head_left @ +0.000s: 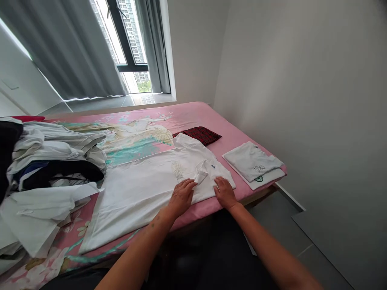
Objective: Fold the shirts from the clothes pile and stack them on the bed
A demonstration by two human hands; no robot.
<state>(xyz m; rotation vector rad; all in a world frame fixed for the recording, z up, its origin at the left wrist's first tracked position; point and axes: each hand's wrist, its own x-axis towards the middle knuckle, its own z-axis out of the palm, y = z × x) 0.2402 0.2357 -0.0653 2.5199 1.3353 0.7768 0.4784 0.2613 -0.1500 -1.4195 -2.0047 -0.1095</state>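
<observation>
A white polo shirt [136, 181] lies spread out along the near side of the bed, its collar and small chest logo toward the right. My left hand [183, 195] rests on the shirt just below the collar, palm down with fingers stretched out. On the sleeve near the shirt's right end lies my right hand [225, 193], its fingers apart on the cloth. Both hands touch the fabric, and neither visibly lifts it.
Folded white shirts [255, 163] are stacked at the bed's right corner. A dark red checked cloth [202, 135] lies behind the collar. At left is a heap of loose clothes [57, 157]. The pink bed [196, 112] borders a wall; a curtained window [130, 36] is beyond.
</observation>
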